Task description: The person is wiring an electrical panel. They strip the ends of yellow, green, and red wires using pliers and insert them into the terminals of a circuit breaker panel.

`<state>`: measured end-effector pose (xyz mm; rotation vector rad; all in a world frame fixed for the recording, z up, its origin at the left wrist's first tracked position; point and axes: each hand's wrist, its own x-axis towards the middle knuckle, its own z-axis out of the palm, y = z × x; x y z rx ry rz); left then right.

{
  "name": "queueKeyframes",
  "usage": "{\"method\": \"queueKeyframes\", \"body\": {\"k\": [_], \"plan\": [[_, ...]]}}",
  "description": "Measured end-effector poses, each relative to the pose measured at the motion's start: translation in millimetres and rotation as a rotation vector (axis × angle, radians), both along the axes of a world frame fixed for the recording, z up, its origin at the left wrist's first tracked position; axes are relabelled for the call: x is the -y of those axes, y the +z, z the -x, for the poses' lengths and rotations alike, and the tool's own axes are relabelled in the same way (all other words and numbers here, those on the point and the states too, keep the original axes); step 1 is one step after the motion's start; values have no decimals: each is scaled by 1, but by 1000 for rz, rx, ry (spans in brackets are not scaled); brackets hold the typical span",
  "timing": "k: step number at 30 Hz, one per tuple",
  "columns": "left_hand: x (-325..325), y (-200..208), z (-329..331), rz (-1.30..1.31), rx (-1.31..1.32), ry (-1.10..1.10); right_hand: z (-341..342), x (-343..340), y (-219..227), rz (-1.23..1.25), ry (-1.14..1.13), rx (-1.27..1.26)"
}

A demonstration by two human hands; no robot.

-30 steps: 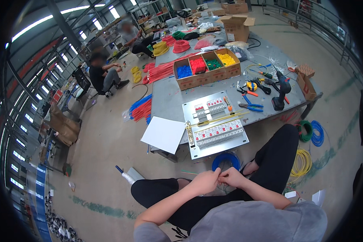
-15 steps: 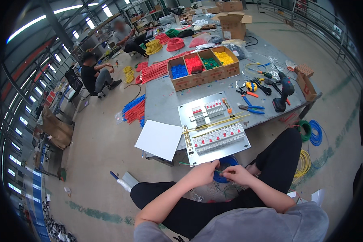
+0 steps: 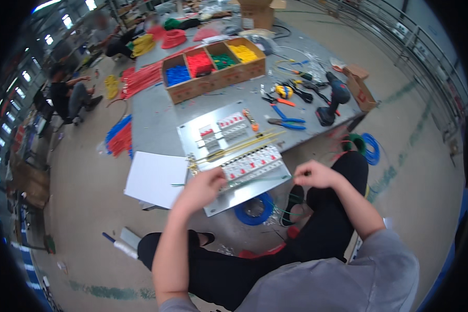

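Observation:
My left hand (image 3: 205, 187) is closed on a thin green wire (image 3: 178, 185), whose short end pokes out on its left. Over the lower edge of a metal mounting plate (image 3: 228, 202) the wire runs across to my right hand (image 3: 315, 173), whose fingers are pinched on it. Beyond the right fingers the wire seems to trail down toward the floor. On the plate sit a long row of white circuit breakers with red switches (image 3: 252, 165), two smaller breaker groups (image 3: 233, 125) and yellow bars (image 3: 239, 147). My left hand partly hides a brass terminal strip (image 3: 192, 164).
A white sheet (image 3: 156, 179) lies left of the plate. Behind stands a cardboard box (image 3: 213, 79) of coloured caps. Pliers (image 3: 287, 123), a tape measure (image 3: 284, 91) and a cordless drill (image 3: 334, 99) lie right. A blue wire coil (image 3: 255, 209) rests below. Two people sit far left.
My hands have moved up and apart, from close together below the plate to either side of its lower part. The green wire now stretches between them. The whole view has shifted.

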<state>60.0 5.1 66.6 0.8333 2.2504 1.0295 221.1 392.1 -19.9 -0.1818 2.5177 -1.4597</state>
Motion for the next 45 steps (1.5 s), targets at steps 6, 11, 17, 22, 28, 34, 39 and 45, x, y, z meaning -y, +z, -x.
{"method": "queueKeyframes", "body": {"k": [6, 11, 17, 22, 28, 34, 39, 45], "plan": [[49, 7, 60, -211, 47, 185, 28, -99, 33, 27, -178, 39], [72, 4, 81, -194, 101, 203, 18, -125, 45, -139, -286, 6], [61, -4, 47, -198, 191, 130, 9, -68, 93, -193, 19, -58], [120, 25, 54, -361, 82, 264, -8, -52, 116, -255, 45, 80], [197, 29, 51, -434, 107, 311, -12, -49, 137, 68, 119, 63], [220, 2, 52, -545, 300, 262, -7, -29, 191, 124, 414, 272], [243, 3, 50, -609, 357, 274, 9, -17, 259, 42, 391, 72], [230, 18, 52, -692, 323, 232, 51, 10, 341, -496, 374, -267]]}}
